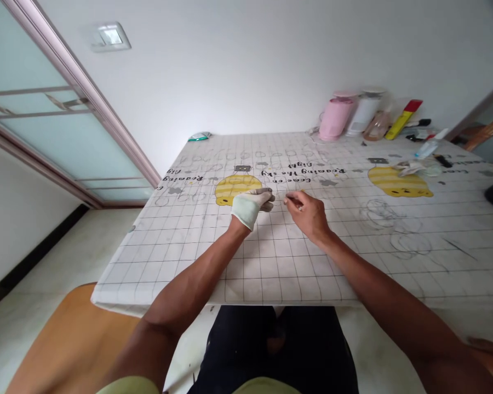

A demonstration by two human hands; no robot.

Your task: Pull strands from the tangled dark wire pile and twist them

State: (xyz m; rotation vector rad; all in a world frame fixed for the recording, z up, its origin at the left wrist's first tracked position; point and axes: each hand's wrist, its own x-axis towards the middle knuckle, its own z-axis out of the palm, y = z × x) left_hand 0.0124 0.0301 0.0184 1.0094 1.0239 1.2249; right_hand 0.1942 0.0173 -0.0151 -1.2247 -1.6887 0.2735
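My left hand [254, 207], in a pale glove with grey fingertips, is held over the middle of the table with thumb and fingers pressed together. Facing it a short gap away, my bare right hand [308, 212] is closed in a pinch. Whatever either hand holds is too small or thin to make out. To the right of my right hand lies a loose tangle of thin dark wire or thread [394, 224]. Several faint loops [230, 158] run in rows beyond my hands; I cannot tell whether they lie on the cloth or are printed on it.
A checked cloth [263, 273] covers the table. At the back right stand a pink cylinder [336, 117], a white cylinder [363, 115], a yellow-and-red box [403, 120] and a clear bottle [431, 145]. A thin dark needle-like piece [460, 249] lies right. A green-edged packet [199, 137] sits back left.
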